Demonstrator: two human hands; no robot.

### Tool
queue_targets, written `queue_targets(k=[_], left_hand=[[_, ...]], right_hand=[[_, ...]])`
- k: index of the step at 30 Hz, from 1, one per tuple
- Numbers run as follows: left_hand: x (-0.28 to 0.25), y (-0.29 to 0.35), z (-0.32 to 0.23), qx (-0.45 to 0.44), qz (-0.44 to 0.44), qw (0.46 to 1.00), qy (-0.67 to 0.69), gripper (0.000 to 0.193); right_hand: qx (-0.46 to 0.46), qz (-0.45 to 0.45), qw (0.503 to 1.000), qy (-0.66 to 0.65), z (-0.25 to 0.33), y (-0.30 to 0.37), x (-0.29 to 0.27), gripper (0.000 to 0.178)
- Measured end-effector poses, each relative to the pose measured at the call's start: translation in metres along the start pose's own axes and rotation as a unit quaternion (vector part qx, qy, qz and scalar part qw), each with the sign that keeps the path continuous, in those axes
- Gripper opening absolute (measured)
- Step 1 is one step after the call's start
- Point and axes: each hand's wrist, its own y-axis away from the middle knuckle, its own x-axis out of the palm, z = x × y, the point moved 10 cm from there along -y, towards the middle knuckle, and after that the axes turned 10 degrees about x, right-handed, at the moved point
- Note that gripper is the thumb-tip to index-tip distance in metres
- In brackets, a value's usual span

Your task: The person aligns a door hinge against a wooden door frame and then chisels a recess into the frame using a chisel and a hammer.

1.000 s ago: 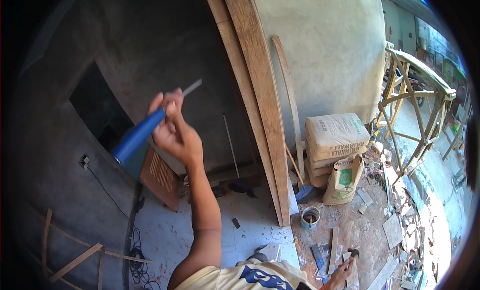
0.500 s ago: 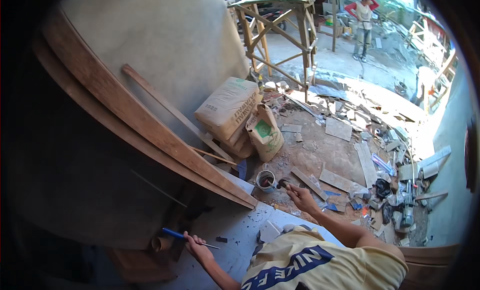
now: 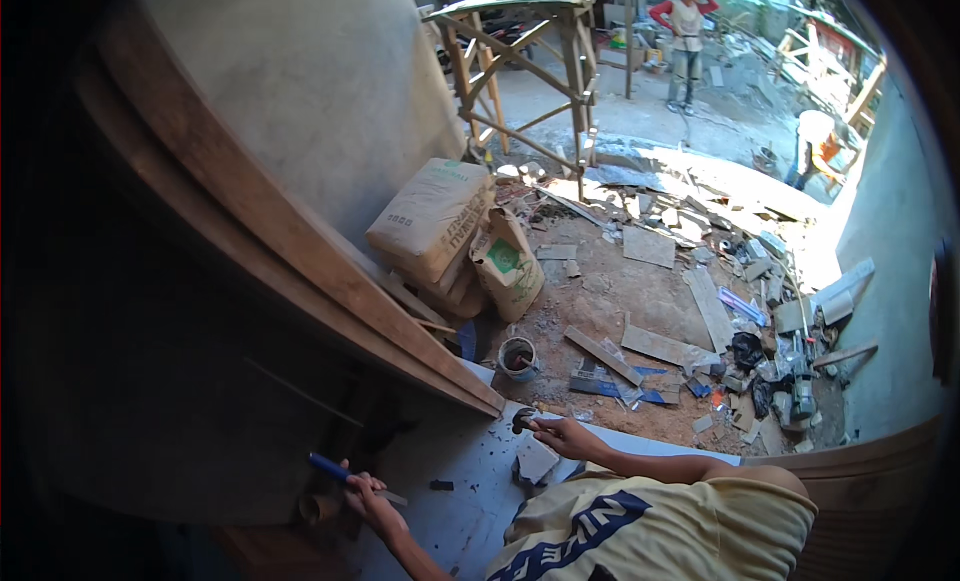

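My left hand [image 3: 368,493] is closed around a slim tool that looks like a chisel [image 3: 328,467]. Its blue end points up and left, and a pale, metal-looking tip comes out on the other side of the fist. In my right hand [image 3: 567,437] is a hammer [image 3: 522,419] with a dark head, held over the edge of the light tiled floor [image 3: 470,461]. Broken grey tile pieces [image 3: 538,461] lie on that floor near my body. A small dark block [image 3: 442,486] rests between my hands. Just beyond the hammer stands a bucket [image 3: 518,359] with something inside.
A wooden door frame [image 3: 330,291] curves along the left. Stacked paper sacks [image 3: 430,216] and an open sack [image 3: 508,271] lean by the wall. Planks [image 3: 665,347] and rubble cover the ground ahead. Farther off are a wooden scaffold [image 3: 520,71] and two people [image 3: 686,41].
My right hand has drawn the hammer back from beside the bucket to the tiled edge. My left hand has shifted slightly, tilting the chisel. The view has turned a little, and a bending person shows more fully.
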Motion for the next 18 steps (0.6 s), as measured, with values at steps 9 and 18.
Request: queue_targets(k=[9,18], left_hand=[[0.166,-0.063,-0.283,0.389,0.139,0.909,0.05,0.037],[0.311,-0.048,-0.383,0.644,0.151,0.736,-0.147,0.038]], right_hand=[[-0.006,-0.005,0.999,-0.052,-0.045,-0.041,-0.045,0.042],[-0.024,-0.032,0.998,0.04,-0.106,-0.077,-0.13,0.039]])
